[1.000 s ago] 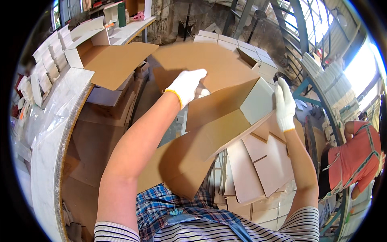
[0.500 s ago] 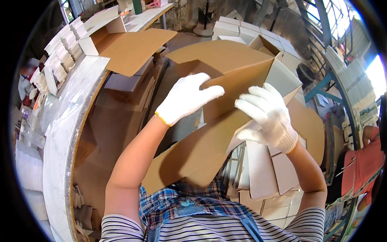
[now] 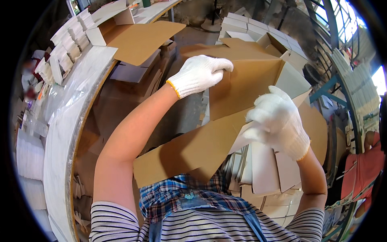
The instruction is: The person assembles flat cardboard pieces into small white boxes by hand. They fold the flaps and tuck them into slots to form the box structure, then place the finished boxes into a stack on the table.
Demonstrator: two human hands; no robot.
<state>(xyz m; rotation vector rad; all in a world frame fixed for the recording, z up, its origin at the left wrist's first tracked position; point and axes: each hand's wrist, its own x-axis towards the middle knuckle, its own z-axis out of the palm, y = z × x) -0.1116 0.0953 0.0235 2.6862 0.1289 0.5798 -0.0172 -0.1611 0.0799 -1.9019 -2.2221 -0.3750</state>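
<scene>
A half-folded cardboard box (image 3: 246, 86), brown inside and white outside, stands in front of me with its flaps spread. My left hand (image 3: 203, 74), in a white knitted glove, is at the box's far left, fingers and thumb closed on the edge of its upper panel. My right hand (image 3: 278, 121), gloved the same way, is over the near right corner beside a small white flap. Its fingers are bent and smeared by motion, so its hold is unclear. A long brown flap (image 3: 189, 149) reaches toward my apron.
On the left runs a white-topped table (image 3: 60, 161) with stacked white pieces (image 3: 72, 34) and an open box (image 3: 117, 26). White boxes (image 3: 258, 30) are stacked at the back. Flat cardboard sheets (image 3: 264, 165) lie at the near right. Another person (image 3: 365, 165) is at the right edge.
My left hand has moved up and closed at the box's upper edge. My right hand has shifted slightly right and down, its fingers bending. The near flap has swung lower left.
</scene>
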